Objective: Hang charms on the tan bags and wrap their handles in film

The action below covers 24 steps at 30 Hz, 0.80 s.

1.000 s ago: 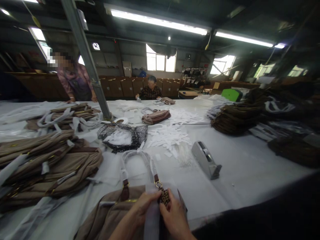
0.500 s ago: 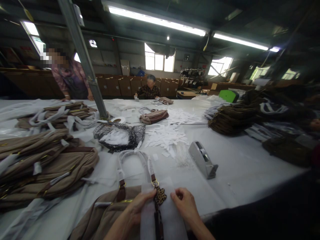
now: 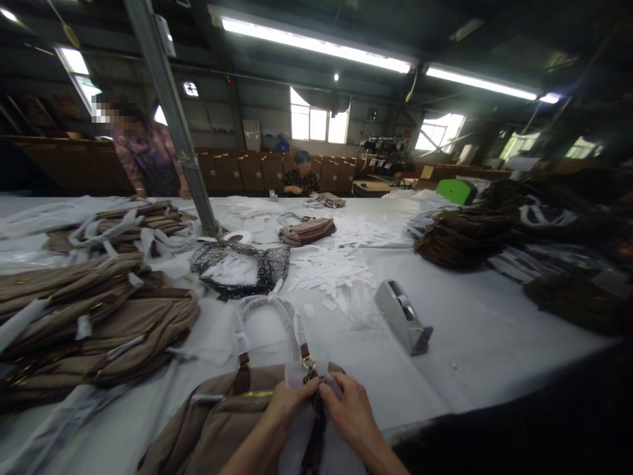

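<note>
L hand (image 3: 281, 412) & R hand (image 3: 352, 408) are both low in view, thumbs nearly meeting at a dark patterned charm (image 3: 311, 377) just below the gold ring (image 3: 308, 363) on the tan bag's (image 3: 212, 429) RH strap end. L grip narrow, pinched on the charm; R grip also narrow, thumb & fingertip on its other edge, tho exact hold is part hidden. Charm sits over a thin translucent sheet (image 3: 295, 432), w/ a dark tassel-like strap (image 3: 315, 429) hanging below it. Main risk: sheet looks thin & slick, so it could slip out of line or crease if either thumb lets go too soon. Pulling hard on the charm could strain the ring or poss. twist the wrapped handle (image 3: 242, 330), b/c it all hangs off that one point. The dark strap could bunch or stick out if not laid flat w/ the sheet. Bag lies at the bench's (image 3: 459, 336) near edge, so a tug could shift it. Tape dispenser (image 3: 403, 316) is near R hand, well within elbow-knock range; loose white strips (image 3: 331, 270) beyond could scatter if brushed by a sleeve.
</note>
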### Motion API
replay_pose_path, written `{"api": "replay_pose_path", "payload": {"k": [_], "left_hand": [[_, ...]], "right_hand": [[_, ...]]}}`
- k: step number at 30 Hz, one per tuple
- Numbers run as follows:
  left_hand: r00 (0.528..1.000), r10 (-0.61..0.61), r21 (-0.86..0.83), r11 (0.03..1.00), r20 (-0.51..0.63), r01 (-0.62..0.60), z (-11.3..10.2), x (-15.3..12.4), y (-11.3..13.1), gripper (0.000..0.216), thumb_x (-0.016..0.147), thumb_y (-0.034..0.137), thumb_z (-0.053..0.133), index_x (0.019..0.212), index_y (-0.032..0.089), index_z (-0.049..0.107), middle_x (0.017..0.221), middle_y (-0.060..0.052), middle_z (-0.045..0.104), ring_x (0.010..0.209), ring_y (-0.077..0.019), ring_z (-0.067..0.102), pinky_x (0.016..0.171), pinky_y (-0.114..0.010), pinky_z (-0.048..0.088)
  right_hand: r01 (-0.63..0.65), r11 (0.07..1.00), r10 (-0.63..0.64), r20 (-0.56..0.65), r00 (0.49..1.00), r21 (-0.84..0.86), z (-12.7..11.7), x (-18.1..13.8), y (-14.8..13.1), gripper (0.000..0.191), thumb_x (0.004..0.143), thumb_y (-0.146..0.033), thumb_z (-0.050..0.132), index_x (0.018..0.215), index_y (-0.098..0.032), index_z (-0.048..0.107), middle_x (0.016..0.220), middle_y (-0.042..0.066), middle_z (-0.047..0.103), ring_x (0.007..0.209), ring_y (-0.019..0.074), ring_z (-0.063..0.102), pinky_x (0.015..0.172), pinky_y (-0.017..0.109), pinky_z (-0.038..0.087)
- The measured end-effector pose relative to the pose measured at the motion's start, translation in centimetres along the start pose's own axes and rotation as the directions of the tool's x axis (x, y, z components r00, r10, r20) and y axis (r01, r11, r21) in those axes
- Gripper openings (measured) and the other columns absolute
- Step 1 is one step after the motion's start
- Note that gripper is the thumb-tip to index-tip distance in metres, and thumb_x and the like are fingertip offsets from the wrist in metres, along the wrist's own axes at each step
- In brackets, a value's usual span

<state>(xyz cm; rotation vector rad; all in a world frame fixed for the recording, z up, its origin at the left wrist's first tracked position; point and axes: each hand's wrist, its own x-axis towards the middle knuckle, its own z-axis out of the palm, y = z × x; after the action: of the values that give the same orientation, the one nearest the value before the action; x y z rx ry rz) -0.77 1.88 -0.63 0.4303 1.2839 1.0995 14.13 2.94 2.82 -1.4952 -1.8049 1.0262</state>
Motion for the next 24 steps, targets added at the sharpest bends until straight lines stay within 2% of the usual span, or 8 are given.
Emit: {"api": "replay_pose_path", "payload": {"k": [2, 4, 7, 10, 13, 15, 22, 24], "left_hand": [[0.999, -0.029, -0.038, 0.999, 0.035, 0.03, 0.0, -0.2, 0.1, 0.052, 0.046, 0.039, 0.084, 0.086, 0.01, 0.069, 0.082, -0.01, 0.071, 0.077, -0.0257, 0.065, 0.076, -0.034, 0.049], [0.994, -0.067, -0.087, 0.993, 0.09, 0.074, 0.1, -0.4, 0.4, 0.05, 0.049, 0.037, 0.083, 0.088, 0.01, 0.068, 0.083, -0.01, 0.071, 0.076, -0.0257, 0.065, 0.075, -0.035, 0.049], [0.99, -0.092, -0.118, 0.987, 0.109, 0.105, 0.2, -0.8, 0.7, 0.048, 0.053, 0.034, 0.082, 0.091, 0.01, 0.067, 0.085, -0.011, 0.071, 0.075, -0.0247, 0.066, 0.075, -0.033, 0.049], [0.988, -0.092, -0.146, 0.983, 0.124, 0.109, 0.3, -1.0, 0.7, 0.049, 0.054, 0.032, 0.081, 0.094, 0.01, 0.066, 0.086, -0.012, 0.071, 0.076, -0.025, 0.066, 0.076, -0.034, 0.049], [0.985, -0.098, -0.153, 0.981, 0.139, 0.119, 0.2, -1.0, 0.6, 0.049, 0.054, 0.033, 0.081, 0.094, 0.009, 0.065, 0.084, -0.011, 0.071, 0.075, -0.0256, 0.066, 0.075, -0.034, 0.049], [0.987, -0.11, -0.134, 0.983, 0.118, 0.125, 0.1, -0.9, 0.5, 0.05, 0.054, 0.034, 0.081, 0.094, 0.01, 0.065, 0.083, -0.01, 0.071, 0.073, -0.025, 0.066, 0.073, -0.033, 0.049], [0.99, -0.097, -0.113, 0.988, 0.102, 0.109, 0.0, -0.7, 0.3, 0.051, 0.053, 0.037, 0.081, 0.093, 0.009, 0.066, 0.082, -0.011, 0.071, 0.074, -0.0262, 0.066, 0.072, -0.034, 0.049], [0.991, -0.101, -0.117, 0.987, 0.09, 0.111, 0.0, -0.6, 0.2, 0.049, 0.053, 0.037, 0.081, 0.091, 0.009, 0.067, 0.08, -0.011, 0.071, 0.072, -0.0258, 0.065, 0.071, -0.034, 0.049]], "right_hand": [[0.015, 1.0, -0.017, -0.055, 0.998, -0.023, 0.3, 0.0, 0.8, 0.033, 0.079, -0.026, 0.052, 0.11, -0.016, 0.061, 0.105, 0.009, 0.066, 0.098, 0.0227, 0.06, 0.085, 0.029, 0.045], [0.084, 0.993, -0.09, -0.079, 0.993, -0.078, 0.5, 0.0, 1.4, 0.038, 0.081, -0.021, 0.048, 0.117, -0.016, 0.055, 0.11, 0.01, 0.062, 0.101, 0.0214, 0.058, 0.088, 0.029, 0.044], [0.16, 0.962, -0.178, -0.065, 0.982, -0.221, 0.6, -0.1, 1.4, 0.046, 0.084, -0.015, 0.039, 0.129, -0.017, 0.046, 0.103, 0.01, 0.061, 0.095, 0.0207, 0.059, 0.085, 0.03, 0.044], [0.133, 0.931, -0.153, -0.032, 0.988, -0.341, 0.4, -0.4, 0.9, 0.051, 0.087, -0.012, 0.032, 0.137, -0.02, 0.036, 0.092, 0.009, 0.059, 0.081, 0.0201, 0.061, 0.076, 0.031, 0.046], [0.104, 0.915, -0.107, 0.014, 0.994, -0.391, 0.4, -0.6, 0.6, 0.037, 0.086, -0.017, 0.037, 0.116, -0.023, 0.058, 0.093, 0.009, 0.057, 0.081, 0.0215, 0.061, 0.072, 0.031, 0.046], [0.082, 0.924, -0.079, 0.024, 0.997, -0.374, 0.4, -0.6, 0.6, 0.029, 0.085, -0.019, 0.041, 0.102, -0.023, 0.064, 0.094, 0.009, 0.056, 0.084, 0.0221, 0.06, 0.074, 0.031, 0.046], [-0.022, 0.986, 0.024, 0.009, 1.0, -0.167, 0.9, 0.3, 1.3, 0.022, 0.081, -0.023, 0.046, 0.089, -0.016, 0.065, 0.091, 0.008, 0.062, 0.092, 0.0218, 0.059, 0.084, 0.03, 0.043], [-0.065, 0.99, 0.065, -0.004, 0.998, -0.125, 1.1, 0.6, 1.4, 0.027, 0.079, -0.025, 0.047, 0.097, -0.013, 0.064, 0.098, 0.01, 0.063, 0.098, 0.0226, 0.058, 0.089, 0.03, 0.042]]}}
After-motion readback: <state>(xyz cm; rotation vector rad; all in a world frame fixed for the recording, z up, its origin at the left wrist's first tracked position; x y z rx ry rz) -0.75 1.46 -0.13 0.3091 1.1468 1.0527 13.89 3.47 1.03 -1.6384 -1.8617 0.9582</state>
